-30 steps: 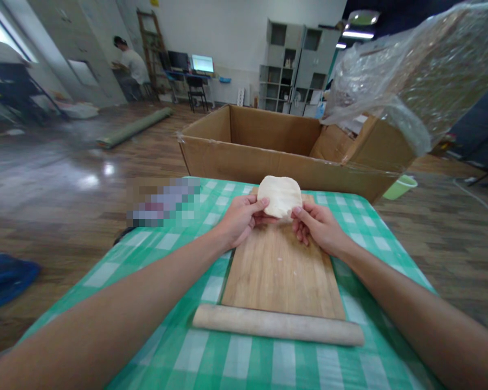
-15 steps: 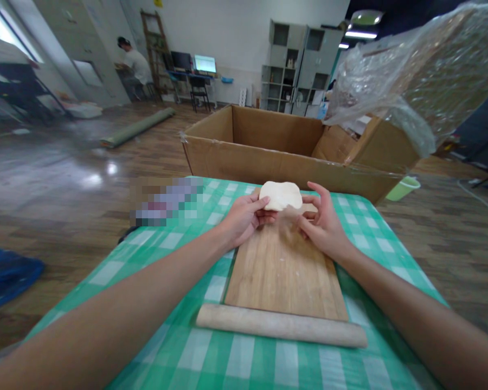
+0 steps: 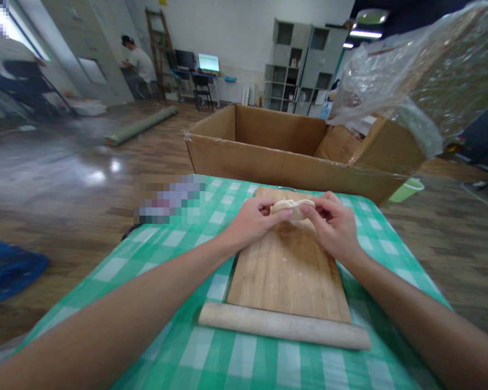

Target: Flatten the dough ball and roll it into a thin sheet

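Above the far end of a rectangular light-brown wooden board (image 3: 290, 276), I see the left hand (image 3: 252, 221) and the right hand (image 3: 338, 226) both pinching a soft, off-white piece of dough (image 3: 297, 213), its upper edge wavy. At the board's near edge, a pale cylindrical wooden rolling pin (image 3: 284, 326) lies on the green-and-white checked tablecloth (image 3: 179, 346).

hands (image 3: 250, 223) (image 3: 340, 228): 2 | dough piece (image 3: 298, 213): 1 | board (image 3: 288, 276): 1 | rolling pin (image 3: 284, 326): 1 | carton (image 3: 264, 161): 1
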The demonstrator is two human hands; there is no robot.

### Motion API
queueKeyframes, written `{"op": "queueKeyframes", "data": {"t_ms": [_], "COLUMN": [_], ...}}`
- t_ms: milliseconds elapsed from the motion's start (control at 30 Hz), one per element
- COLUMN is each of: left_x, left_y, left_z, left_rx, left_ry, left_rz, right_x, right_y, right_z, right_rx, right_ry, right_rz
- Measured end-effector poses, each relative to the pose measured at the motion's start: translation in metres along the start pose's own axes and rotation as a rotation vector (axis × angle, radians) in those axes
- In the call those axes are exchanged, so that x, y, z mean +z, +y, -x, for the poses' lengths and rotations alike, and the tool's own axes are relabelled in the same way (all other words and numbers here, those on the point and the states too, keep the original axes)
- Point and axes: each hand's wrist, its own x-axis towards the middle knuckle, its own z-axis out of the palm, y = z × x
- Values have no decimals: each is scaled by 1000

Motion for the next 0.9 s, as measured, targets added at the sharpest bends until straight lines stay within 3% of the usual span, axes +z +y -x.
{"op": "queueKeyframes", "data": {"t_ms": [133, 233, 567, 767, 900], "left_x": [-2, 0, 2, 2, 3], "left_y": [-1, 0, -2, 0, 5], "left_z": [-1, -2, -1, 0, 2], "left_rx": [68, 41, -167, -196, -185], "left_ry": [33, -55, -40, -30, -47], "left_rz": [-152, -54, 183, 225, 197], "right_x": [2, 5, 9, 3, 5], "right_y": [-1, -1, 3, 1, 3], "right_z": [-3, -1, 2, 3, 2], "right_rx": [47, 110, 167, 46, 129], "right_ry": [-35, -71, -101, -130, -118], "right_rz": [-98, -185, -321, -214, -285]}}
